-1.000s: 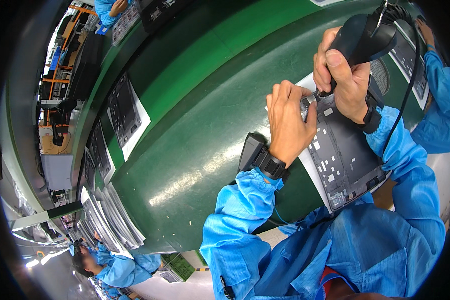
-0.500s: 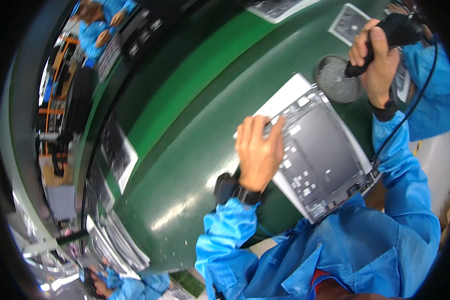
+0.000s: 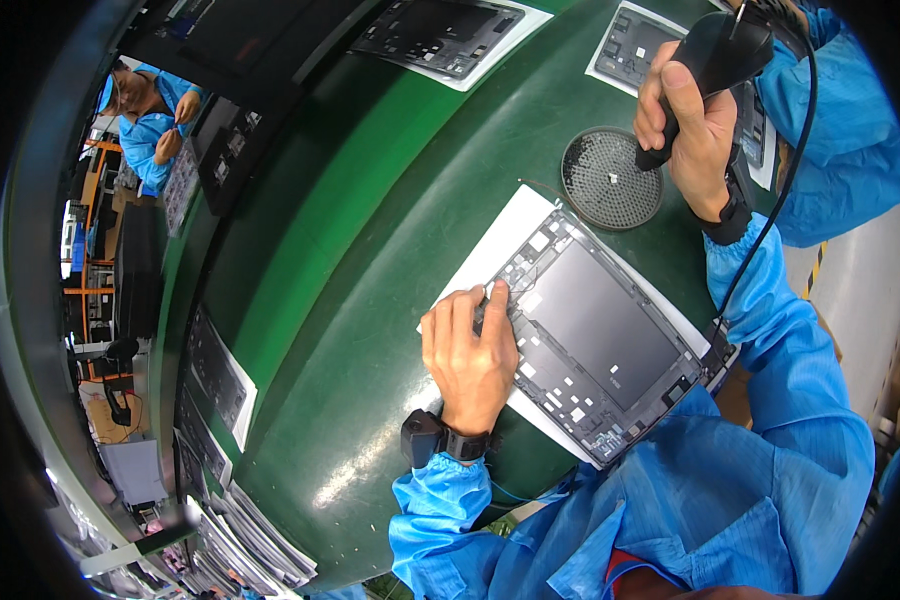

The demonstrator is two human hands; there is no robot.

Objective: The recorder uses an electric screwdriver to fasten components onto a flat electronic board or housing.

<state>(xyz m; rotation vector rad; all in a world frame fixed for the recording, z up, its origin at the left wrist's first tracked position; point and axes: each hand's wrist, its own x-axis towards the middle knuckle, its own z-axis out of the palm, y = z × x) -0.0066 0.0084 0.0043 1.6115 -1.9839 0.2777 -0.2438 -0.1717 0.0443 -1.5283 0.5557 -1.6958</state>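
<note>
A dark grey tablet housing with a large rectangular recess and many small white patches lies tilted on a white sheet. My left hand is at its left edge, thumb on the top face and fingers curled at the side, partly hiding that edge. A thin dark wire lies close to the thumb. Raised at the upper right, my right hand is wrapped round the handle of a black handheld scanner. Its lower tip is above the rim of a round, dimpled grey dish, which holds a small white piece.
A black cord loops past my right forearm. More dark housings lie on white sheets at the top and left of the green table. Stacked sheets lie lower left. Blue-sleeved co-workers are at upper right and upper left.
The view has shifted, so the housing, dish and both hands appear further left and lower. Both hands keep nearly the same places relative to the housing and dish.
</note>
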